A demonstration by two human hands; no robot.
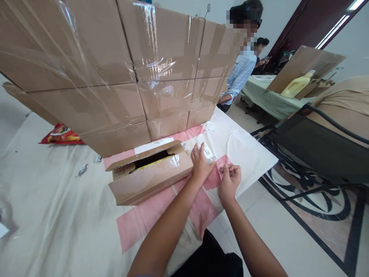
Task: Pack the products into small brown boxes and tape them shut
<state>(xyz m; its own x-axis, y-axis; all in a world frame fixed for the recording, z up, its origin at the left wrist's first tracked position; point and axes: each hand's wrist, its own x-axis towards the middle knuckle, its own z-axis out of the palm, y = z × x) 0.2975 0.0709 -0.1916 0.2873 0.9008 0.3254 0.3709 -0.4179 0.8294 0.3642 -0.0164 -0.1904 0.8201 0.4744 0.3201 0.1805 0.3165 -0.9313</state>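
My left hand (201,163) is curled round a small white object (208,153) with dark print, its thumb and fingers on either side. What kind of thing it is I cannot make out. Close by on the right, my right hand (230,179) is closed in a pinch, its fingertips pointing towards the white object. Anything between those fingertips is too small to tell. Left of my hands lies a long cardboard box (152,179), its top flap partly raised over a dark gap with a yellow edge inside.
A tall wall of taped cardboard compartments (164,104) stands behind the box. A red packet (62,134) and crumpled scraps (82,169) lie left on the cloth-covered table (72,223). A person in a blue shirt (242,71), a chair (323,142) and a yellow bottle (298,84) are to the right.
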